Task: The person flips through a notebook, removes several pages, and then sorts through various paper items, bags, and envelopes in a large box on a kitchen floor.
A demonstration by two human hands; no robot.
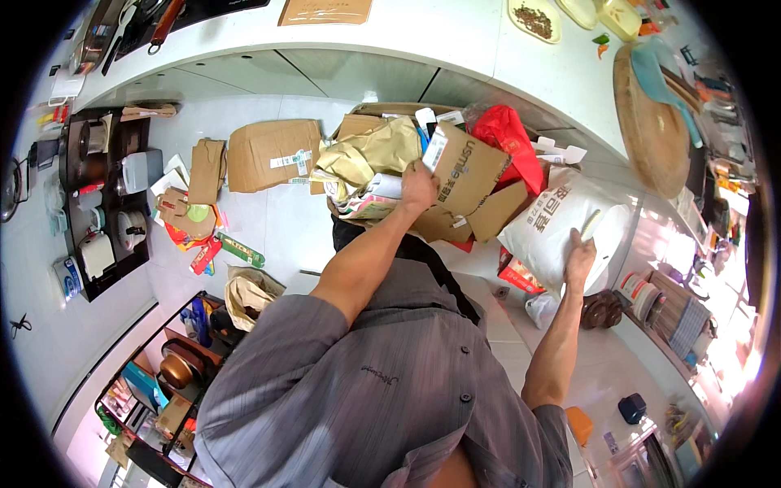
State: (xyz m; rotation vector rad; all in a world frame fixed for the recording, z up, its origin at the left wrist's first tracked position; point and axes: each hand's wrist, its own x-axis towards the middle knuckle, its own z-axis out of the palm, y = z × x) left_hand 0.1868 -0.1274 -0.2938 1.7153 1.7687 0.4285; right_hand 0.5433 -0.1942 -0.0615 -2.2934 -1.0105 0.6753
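My left hand (420,188) grips the left edge of a flattened brown cardboard box (473,171) that bears printing and a white label. This cardboard lies over a heap of packaging in a large carton (384,108), most of which is hidden. Just left of that hand are crumpled tan wrapping paper (372,149) and rolled white paper (387,185). A red bag (507,137) sits behind the cardboard. At the right, my right hand (578,259) is closed at the rope handle (590,224) of a bulging white bag (552,213) with brown printing.
Flattened cardboard (259,152) and a pile of small boxes (189,216) lie on the floor to the left. A paper bag (247,296) stands near my left elbow. Ahead runs a white counter (427,36) with a round wooden chopping board (647,128). A dark shelf rack (110,146) stands far left.
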